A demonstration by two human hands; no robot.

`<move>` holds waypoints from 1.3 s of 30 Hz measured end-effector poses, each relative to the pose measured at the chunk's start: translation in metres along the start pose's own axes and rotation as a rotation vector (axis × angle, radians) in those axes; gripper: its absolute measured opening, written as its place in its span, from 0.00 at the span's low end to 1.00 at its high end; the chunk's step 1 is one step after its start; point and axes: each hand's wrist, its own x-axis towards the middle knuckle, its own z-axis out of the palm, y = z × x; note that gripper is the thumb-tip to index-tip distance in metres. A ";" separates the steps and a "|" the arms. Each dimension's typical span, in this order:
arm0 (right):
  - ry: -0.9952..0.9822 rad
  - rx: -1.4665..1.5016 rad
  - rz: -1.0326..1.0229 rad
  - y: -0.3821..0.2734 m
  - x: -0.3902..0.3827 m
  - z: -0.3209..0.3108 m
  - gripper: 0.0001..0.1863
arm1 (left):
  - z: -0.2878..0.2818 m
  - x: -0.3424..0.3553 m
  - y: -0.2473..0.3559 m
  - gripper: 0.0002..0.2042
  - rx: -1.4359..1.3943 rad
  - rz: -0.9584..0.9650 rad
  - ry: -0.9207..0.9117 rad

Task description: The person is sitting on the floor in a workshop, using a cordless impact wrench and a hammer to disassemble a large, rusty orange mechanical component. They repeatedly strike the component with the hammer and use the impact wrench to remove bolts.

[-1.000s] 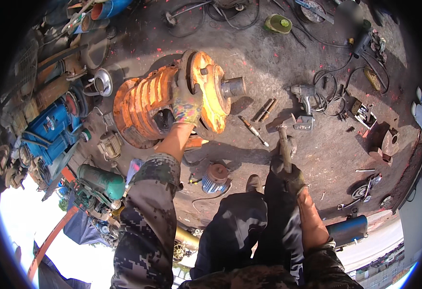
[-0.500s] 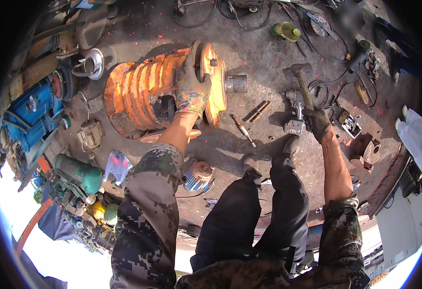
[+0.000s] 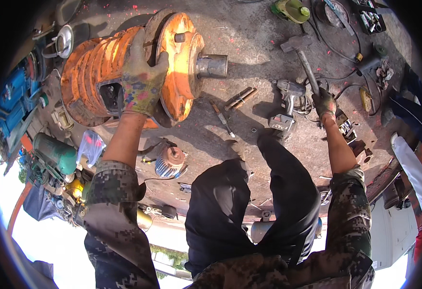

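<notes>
A large orange ribbed electric motor lies on its side at the left, its bare steel shaft pointing right. My left hand, in a patterned work glove, lies on the casing beside the round orange end flange. Its fingers stretch away from me and the thumb is spread toward the flange. Over at the right, my gloved right hand is closed around the lower handle of a hammer. The hammer's head points away from me, apart from the motor.
A cordless impact wrench stands left of my right hand. Metal rods and a marker-like stick lie before the shaft. Near my legs is a blue-based motor part. A green jug and cables lie beyond; another person's legs show at right.
The view has shifted, so the orange motor appears larger and farther left. My left hand stays on its casing, and my right hand still grips the hammer.
</notes>
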 end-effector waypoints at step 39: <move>-0.295 1.416 -0.229 -0.037 -0.075 -0.015 0.12 | 0.011 0.005 -0.024 0.32 0.086 0.104 0.094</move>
